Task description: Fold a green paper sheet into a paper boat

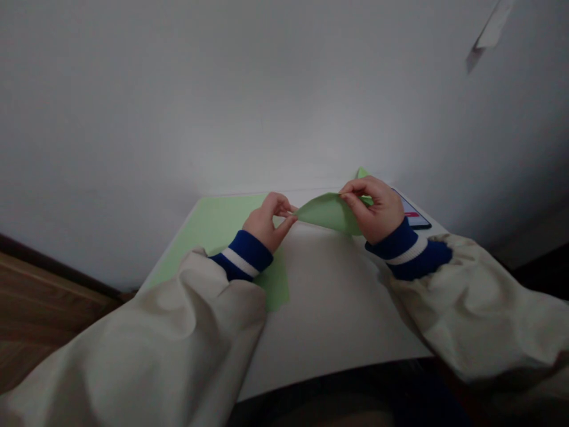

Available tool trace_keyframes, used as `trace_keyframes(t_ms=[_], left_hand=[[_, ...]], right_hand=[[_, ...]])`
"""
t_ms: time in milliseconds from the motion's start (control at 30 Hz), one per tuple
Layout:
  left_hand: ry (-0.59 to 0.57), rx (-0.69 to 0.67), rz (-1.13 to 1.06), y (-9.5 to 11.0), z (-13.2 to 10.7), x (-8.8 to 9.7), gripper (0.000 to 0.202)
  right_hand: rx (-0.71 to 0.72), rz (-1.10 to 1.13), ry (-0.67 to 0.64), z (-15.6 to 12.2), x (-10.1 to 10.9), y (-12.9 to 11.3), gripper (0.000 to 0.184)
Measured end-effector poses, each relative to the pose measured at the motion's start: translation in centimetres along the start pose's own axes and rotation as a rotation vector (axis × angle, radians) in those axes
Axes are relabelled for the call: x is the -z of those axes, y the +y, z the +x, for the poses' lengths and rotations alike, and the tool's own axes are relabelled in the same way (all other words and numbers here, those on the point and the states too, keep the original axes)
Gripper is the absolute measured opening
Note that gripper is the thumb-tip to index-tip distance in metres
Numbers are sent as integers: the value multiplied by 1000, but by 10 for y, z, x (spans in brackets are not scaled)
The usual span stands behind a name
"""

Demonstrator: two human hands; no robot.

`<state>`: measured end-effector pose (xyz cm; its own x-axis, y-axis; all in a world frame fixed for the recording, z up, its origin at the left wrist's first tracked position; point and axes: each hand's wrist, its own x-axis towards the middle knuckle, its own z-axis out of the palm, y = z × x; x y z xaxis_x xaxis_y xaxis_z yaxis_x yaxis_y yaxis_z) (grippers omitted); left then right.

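Observation:
A folded piece of green paper [329,212] is held up between my two hands, just above the white table [338,308]. My left hand [272,220] pinches its pointed left tip between thumb and finger. At the upper edge, my right hand [376,206] pinches the paper with thumb and forefinger, and part of the sheet is hidden behind that hand. Beneath my left hand and sleeve lies a larger green sheet [213,222], flat on the left side of the table.
A phone [418,220] with a lit screen lies behind my right wrist. One green paper point [362,172] shows beyond my right hand. The table meets a pale wall [267,107] at the back. Wooden furniture [48,302] stands at the lower left.

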<state>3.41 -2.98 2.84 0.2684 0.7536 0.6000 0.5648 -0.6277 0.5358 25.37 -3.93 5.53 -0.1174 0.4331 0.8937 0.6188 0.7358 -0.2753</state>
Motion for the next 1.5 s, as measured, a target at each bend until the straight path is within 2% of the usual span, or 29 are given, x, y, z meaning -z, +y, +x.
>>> trace_keyframes(t_ms=[100, 233, 400, 567, 800, 1233, 1367, 1500], left_hand=[[68, -60, 71, 6, -1, 3, 8], [145, -65, 130, 8, 0, 5, 8], [117, -90, 194, 5, 2, 6, 8], [184, -25, 140, 5, 1, 6, 6], [216, -30, 107, 6, 1, 6, 5], [157, 72, 188, 1, 2, 5, 16], [157, 75, 232, -2, 3, 5, 16], [143, 41, 240, 1, 4, 6, 13]], right_hand=[[-44, 10, 30, -1, 0, 0, 7], [-81, 13, 55, -1, -1, 1, 5], [-99, 13, 68, -1, -1, 1, 5], [-119, 18, 76, -1, -2, 1, 5], [-142, 90, 96, -4, -5, 3, 4], [-149, 159, 25, -5, -5, -4, 3], [-161, 168, 11, -6, -5, -6, 4], [-95, 108, 5, -3, -2, -7, 5]])
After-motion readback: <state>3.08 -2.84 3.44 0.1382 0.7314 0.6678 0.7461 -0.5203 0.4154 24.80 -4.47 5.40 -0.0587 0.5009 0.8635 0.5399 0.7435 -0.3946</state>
